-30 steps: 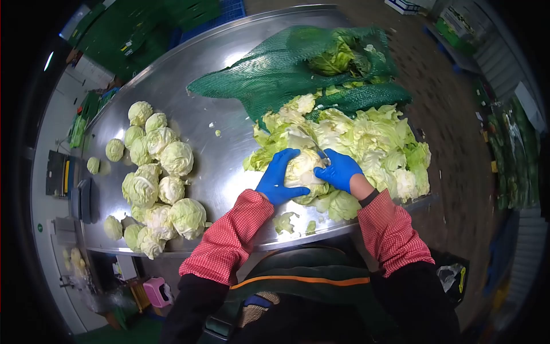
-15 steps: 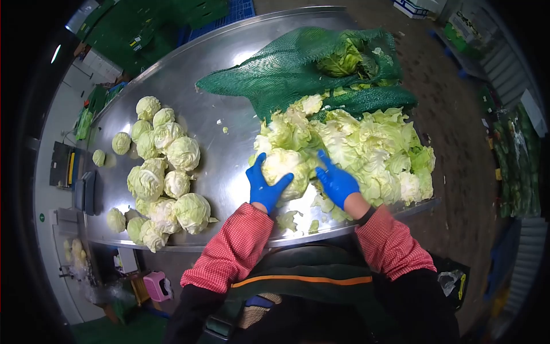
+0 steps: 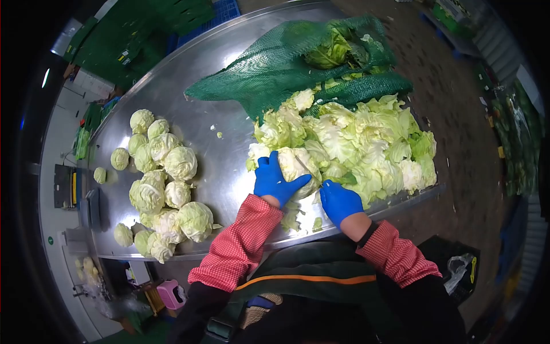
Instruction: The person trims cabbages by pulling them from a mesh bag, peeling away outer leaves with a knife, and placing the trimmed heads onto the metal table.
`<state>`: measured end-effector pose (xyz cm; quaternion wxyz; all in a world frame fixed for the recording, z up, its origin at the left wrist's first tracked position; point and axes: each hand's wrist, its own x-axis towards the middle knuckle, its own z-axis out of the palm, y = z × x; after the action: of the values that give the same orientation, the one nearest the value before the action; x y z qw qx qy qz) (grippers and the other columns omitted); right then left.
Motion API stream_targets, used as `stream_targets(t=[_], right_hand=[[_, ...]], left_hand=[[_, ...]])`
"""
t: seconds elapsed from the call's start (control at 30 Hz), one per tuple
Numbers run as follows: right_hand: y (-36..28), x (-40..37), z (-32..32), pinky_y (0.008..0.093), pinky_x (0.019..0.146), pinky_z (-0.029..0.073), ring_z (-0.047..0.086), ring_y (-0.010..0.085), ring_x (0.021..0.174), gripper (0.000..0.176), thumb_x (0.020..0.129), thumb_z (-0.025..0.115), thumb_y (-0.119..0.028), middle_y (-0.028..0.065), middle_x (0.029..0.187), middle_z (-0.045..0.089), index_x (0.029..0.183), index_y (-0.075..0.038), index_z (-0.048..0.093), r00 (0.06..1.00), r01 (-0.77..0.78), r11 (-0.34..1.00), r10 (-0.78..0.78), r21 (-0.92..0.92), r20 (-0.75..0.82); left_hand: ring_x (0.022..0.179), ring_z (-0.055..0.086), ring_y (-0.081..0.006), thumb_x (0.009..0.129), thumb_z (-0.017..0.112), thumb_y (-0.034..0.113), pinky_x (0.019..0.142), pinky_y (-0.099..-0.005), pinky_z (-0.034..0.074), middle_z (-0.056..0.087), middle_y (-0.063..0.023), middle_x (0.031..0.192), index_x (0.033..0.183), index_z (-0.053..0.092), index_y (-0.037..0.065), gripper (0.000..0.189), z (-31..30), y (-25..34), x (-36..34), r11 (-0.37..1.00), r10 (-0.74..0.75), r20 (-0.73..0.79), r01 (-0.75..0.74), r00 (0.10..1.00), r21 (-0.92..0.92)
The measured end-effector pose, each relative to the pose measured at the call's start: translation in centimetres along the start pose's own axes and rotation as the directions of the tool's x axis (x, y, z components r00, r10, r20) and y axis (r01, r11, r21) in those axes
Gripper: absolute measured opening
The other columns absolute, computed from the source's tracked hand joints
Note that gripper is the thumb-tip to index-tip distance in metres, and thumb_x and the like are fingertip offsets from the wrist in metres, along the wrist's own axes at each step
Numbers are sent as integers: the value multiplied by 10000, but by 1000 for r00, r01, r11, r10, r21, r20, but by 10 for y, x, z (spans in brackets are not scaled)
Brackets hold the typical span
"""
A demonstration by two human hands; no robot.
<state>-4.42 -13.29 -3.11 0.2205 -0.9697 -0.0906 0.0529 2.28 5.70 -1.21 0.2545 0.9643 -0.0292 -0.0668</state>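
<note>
Left hand [image 3: 275,180] clamped on cabbage head [image 3: 301,166], mid-desk [image 3: 223,163], near 6 o'clock edge. Right hand [image 3: 339,202] curled at head's 4 o'clock, contents unclear. Risk: round head slips from one-handed grip and rolls off the edge; leaf pile [image 3: 372,137] at 2 o'clock crowds it.

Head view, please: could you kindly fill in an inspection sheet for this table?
Surface: steel table, shiny, bare in the middle.
Job's things: cabbage near the front edge; loose leaves piled behind it; trimmed heads heaped at the left.
Clutter: green net sack, partly filled; small scraps on the steel.
Hands: left hand grips the cabbage; right hand closed beside it, contents unclear.
Cables: nothing seen.
Surroundings: green crates beyond the table; brown floor at the right.
</note>
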Motion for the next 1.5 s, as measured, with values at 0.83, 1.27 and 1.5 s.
stream_targets(t=[0.83, 1.27, 1.5], right_hand=[[-17, 50, 1, 453, 758, 513, 641, 348, 884, 373, 900, 551, -328, 135, 1080, 645, 1221, -141, 530, 995, 32, 984, -14, 174, -102], [-38, 57, -45, 429, 842, 517, 630, 355, 1011, 895, 710, 710, -594, 187, 1269, 534, 1402, -128, 385, 999, 38, 997, -36, -62, 22], [-53, 103, -17, 446, 719, 519, 658, 348, 819, 265, 850, 561, -259, 168, 944, 668, 1038, -83, 623, 991, 134, 990, -134, 40, -7]], left_hand=[[1210, 463, -337, 667, 832, 402, 1040, -404, 376, 445, -219, 1280, 1376, 356, -43, 963, 12, -93, -38, 814, 146, -38, -142, 989, -564], [1213, 465, -366, 639, 820, 498, 1031, -416, 387, 484, -234, 1271, 1337, 427, -46, 968, 0, -63, -27, 934, 114, 5, -105, 993, -341], [1271, 414, -382, 623, 833, 460, 1076, -446, 329, 431, -239, 1370, 1434, 336, 31, 1043, -4, -54, -45, 919, 254, 31, -231, 967, -320]])
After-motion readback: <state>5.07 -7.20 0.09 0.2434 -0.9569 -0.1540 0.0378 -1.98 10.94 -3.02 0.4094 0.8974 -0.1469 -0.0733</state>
